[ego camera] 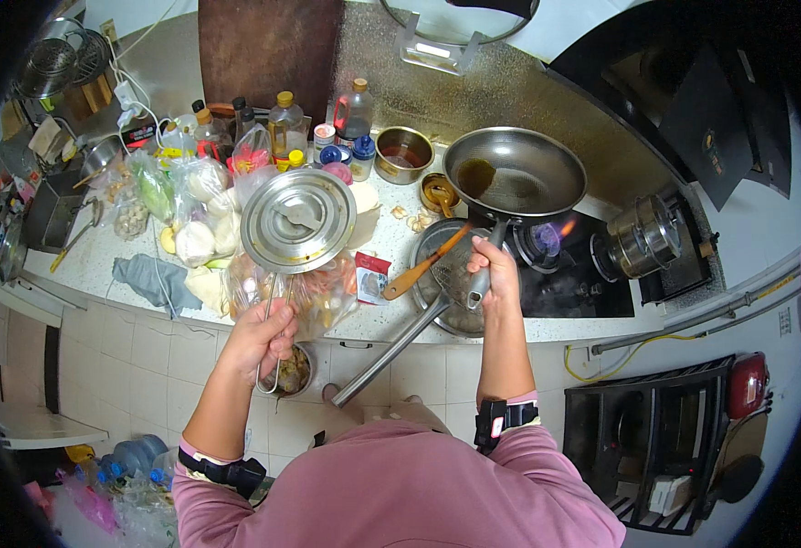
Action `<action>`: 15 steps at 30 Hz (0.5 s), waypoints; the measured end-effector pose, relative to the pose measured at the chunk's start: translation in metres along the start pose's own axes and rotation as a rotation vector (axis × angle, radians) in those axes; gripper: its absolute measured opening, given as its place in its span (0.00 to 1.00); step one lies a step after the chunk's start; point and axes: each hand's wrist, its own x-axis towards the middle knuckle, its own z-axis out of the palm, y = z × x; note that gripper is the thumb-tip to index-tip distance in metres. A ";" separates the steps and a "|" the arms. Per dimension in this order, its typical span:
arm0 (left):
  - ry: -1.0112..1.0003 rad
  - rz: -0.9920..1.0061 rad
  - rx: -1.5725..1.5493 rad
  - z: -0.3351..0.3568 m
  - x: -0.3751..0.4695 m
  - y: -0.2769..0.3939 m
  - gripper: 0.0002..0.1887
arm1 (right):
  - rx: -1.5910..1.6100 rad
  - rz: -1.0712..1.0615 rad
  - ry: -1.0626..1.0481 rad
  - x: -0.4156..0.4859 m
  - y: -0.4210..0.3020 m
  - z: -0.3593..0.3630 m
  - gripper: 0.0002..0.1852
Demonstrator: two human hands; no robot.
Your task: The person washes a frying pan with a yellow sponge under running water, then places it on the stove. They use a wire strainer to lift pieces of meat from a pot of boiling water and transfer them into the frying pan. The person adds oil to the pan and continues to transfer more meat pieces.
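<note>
My left hand (263, 335) grips the wire handle of a round stainless steel strainer or pan (298, 222), held above the bagged food on the counter. A knobbed metal piece shows inside its rim. My right hand (494, 270) is closed around the grey handle of a wok (517, 171), with brown oil pooled at its left side. The wok is lifted behind the lit gas burner (541, 243), whose flame shows. Below the wok, a wooden spatula (417, 270) and a long-handled metal skimmer (400, 349) rest across a round glass lid (465, 322).
Behind stand a steel pot of reddish-brown liquid (404, 156), a small bowl with a spoon (439, 194) and several bottles (287, 123). Bagged vegetables (205, 205) and a grey cloth (156, 282) lie left. A steel pot (640, 240) stands on the right burner. A filled bin (296, 373) is below the counter.
</note>
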 end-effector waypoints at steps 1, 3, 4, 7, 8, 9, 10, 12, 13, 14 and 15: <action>-0.004 0.000 0.004 -0.004 0.002 0.001 0.10 | -0.013 -0.004 0.008 0.004 0.003 0.006 0.11; -0.010 -0.007 -0.007 -0.012 0.005 0.005 0.10 | -0.041 -0.013 0.028 0.011 0.009 0.017 0.11; -0.007 -0.020 -0.024 -0.015 0.007 0.006 0.10 | -0.056 -0.019 0.023 0.015 0.011 0.022 0.12; -0.013 -0.005 -0.023 -0.023 0.010 0.010 0.10 | -0.090 -0.027 -0.002 0.023 0.018 0.034 0.12; -0.015 -0.006 -0.018 -0.026 0.010 0.013 0.10 | -0.101 -0.013 0.017 0.027 0.020 0.039 0.12; -0.018 -0.009 -0.020 -0.028 0.012 0.015 0.10 | -0.115 -0.011 0.026 0.031 0.022 0.044 0.12; -0.022 -0.018 -0.032 -0.031 0.013 0.017 0.10 | -0.122 -0.013 0.026 0.034 0.025 0.048 0.12; -0.018 -0.010 -0.021 -0.035 0.014 0.020 0.10 | -0.167 -0.006 0.069 0.038 0.029 0.056 0.12; -0.018 -0.014 -0.034 -0.037 0.015 0.021 0.11 | -0.191 -0.017 0.061 0.040 0.031 0.061 0.11; -0.018 -0.008 -0.021 -0.039 0.016 0.022 0.11 | -0.214 -0.027 0.070 0.042 0.034 0.065 0.10; -0.020 -0.009 -0.020 -0.041 0.016 0.023 0.11 | -0.230 -0.038 0.067 0.044 0.038 0.069 0.09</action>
